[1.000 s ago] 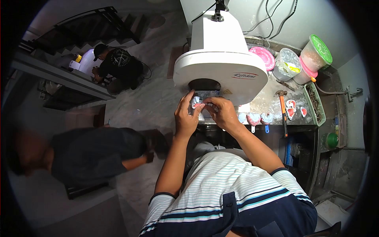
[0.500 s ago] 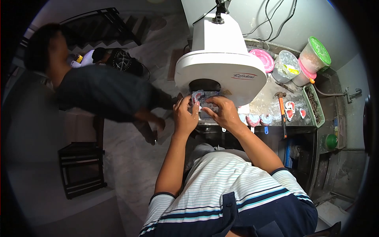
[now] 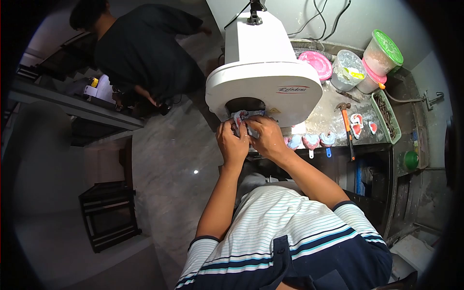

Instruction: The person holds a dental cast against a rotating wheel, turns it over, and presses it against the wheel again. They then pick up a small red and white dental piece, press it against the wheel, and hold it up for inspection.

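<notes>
A white dental model trimmer marked "Refodent" stands in front of me, with a dark opening in its face. Just below that opening I have a dental cast, whitish with red parts, partly covered by my fingers. My left hand is closed round the cast's left side. From the right, my right hand bends its fingers over the cast's near right side, close to the left thumb. Whether the cast touches anything inside the opening is hidden.
Right of the trimmer, impression trays with pink and blue handles, a hammer, red-and-white pieces and a green basket lie on the counter. Plastic tubs stand behind. A person in black is at upper left.
My right hand has moved left, closer to my left hand and onto the cast. The other person has moved up and away from the trimmer's left side. The view has shifted slightly.
</notes>
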